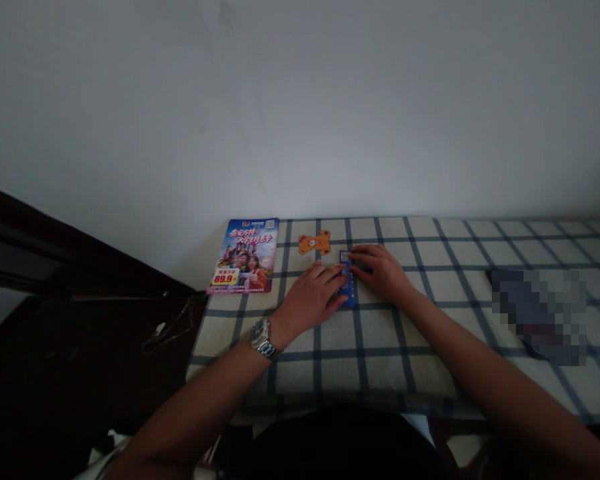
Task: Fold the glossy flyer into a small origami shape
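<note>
Dark clothing (350, 450) is filling the bottom of the view, hiding the middle of the worktop's near edge; both forearms are reaching in from either side, cut off by the frame. The worktop (305, 373), under a checked cloth, is running out of view at the right. Off its left edge, shadow is swallowing most of the floor (115, 360).

A metal watch (261, 339) is circling the left wrist. Toward the worktop's right side, a dark flat object (535, 320) is lying under blurring squares, too masked to identify.

The left hand (316, 297) is lying palm down, fingers slightly parted, touching and partly covering a narrow blue paper strip (351, 285). That strip is lying in the worktop's left half, about midway between near and far edges. The right hand (380, 272) is curling its fingers narrowly at the strip's upper right side. Whether either hand is pinching or merely pressing, I cannot tell.

Beyond, an orange bear cutout (315, 243) is lying near the far edge. A printed flyer (247, 257) is occupying the far left corner, its smallest lettering being unreadable. A pale wall (300, 100) is rising behind.
</note>
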